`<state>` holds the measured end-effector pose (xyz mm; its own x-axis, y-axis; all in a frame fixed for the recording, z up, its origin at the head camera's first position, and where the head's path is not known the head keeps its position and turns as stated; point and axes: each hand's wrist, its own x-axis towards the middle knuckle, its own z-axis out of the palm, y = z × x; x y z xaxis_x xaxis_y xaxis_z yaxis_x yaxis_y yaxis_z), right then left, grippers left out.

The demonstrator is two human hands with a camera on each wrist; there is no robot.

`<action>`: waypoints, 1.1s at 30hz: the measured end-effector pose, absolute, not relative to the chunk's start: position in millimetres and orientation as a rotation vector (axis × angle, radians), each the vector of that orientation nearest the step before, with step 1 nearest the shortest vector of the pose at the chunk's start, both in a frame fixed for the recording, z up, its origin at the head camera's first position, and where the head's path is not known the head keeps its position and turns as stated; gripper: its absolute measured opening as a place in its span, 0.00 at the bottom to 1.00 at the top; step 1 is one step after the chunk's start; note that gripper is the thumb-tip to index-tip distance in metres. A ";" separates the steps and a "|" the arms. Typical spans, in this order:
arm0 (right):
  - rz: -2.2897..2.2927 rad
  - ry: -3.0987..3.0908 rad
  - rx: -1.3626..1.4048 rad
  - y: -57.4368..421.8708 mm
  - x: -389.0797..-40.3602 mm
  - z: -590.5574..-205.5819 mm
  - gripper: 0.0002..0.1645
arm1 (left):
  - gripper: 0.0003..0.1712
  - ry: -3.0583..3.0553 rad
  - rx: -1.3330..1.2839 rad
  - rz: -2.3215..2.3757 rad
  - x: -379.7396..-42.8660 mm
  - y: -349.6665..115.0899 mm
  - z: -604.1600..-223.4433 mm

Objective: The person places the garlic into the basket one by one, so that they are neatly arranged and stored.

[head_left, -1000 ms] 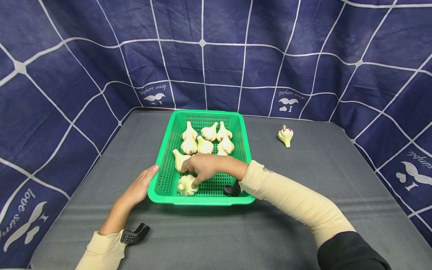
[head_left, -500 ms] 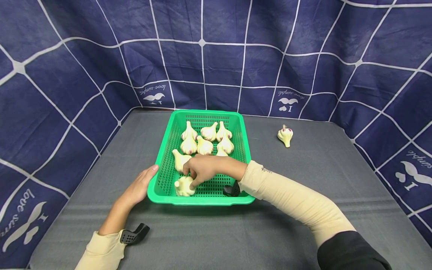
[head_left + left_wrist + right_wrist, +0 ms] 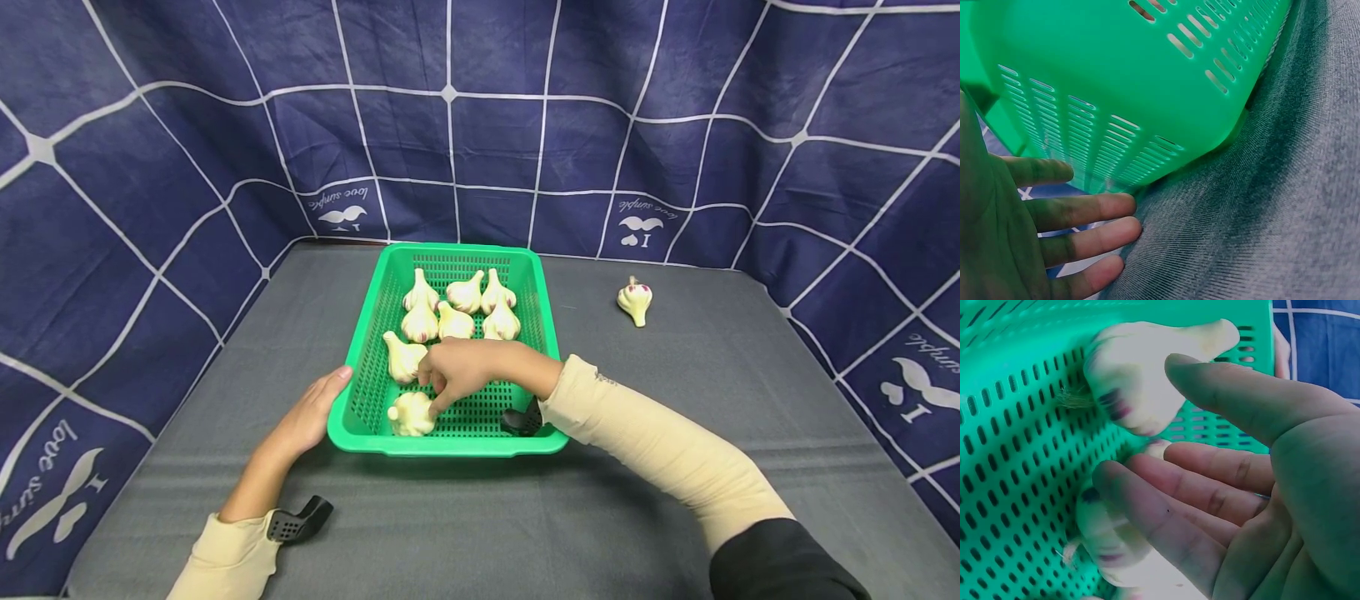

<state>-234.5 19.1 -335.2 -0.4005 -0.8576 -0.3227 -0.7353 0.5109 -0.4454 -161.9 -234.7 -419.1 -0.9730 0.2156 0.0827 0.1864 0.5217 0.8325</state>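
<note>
A green plastic basket (image 3: 457, 447) with slotted walls holds several whitish garlic bulbs. My right hand (image 3: 461, 367) is inside it, beside the garlic bulb (image 3: 410, 414) in the front left corner. In the right wrist view the thumb (image 3: 1222, 387) overlaps that bulb; whether it touches I cannot tell. The other fingers (image 3: 1154, 519) are loosely bent with nothing between them and the thumb. Another garlic bulb (image 3: 403, 360) lies just behind. At the basket's left wall is my left hand (image 3: 313, 414), thumb by the rim and fingers (image 3: 1085, 211) stretched along the outside.
A single garlic bulb (image 3: 635, 302) lies on the grey cloth (image 3: 720, 358) to the right of the basket. Dark blue curtain (image 3: 495, 125) with white lines stands behind and at both sides. Black wrist devices (image 3: 300, 521) are on both arms.
The front left bulb has shifted slightly left and its stem has turned to the left. My right hand has drawn a little to the right of it. My left hand stays put.
</note>
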 end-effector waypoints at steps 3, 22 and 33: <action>-0.350 2.237 -1.282 25.7 -235.1 -330.2 0.26 | 0.35 2.711 0.361 1.483 -162.2 -234.3 -419.0; -0.610 2.222 -1.237 82.8 -245.4 -310.3 0.26 | 0.35 2.714 0.343 1.474 -160.7 -233.9 -418.9; -0.662 2.326 -1.182 113.9 -247.5 -308.4 0.25 | 0.38 2.703 0.307 1.463 -161.1 -234.0 -418.0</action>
<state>-247.5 113.9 -308.4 -0.5338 -0.8283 -0.1704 -0.6142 0.5183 -0.5951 -161.1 -234.0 -418.0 -0.9789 0.1987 0.0482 0.1490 0.5318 0.8337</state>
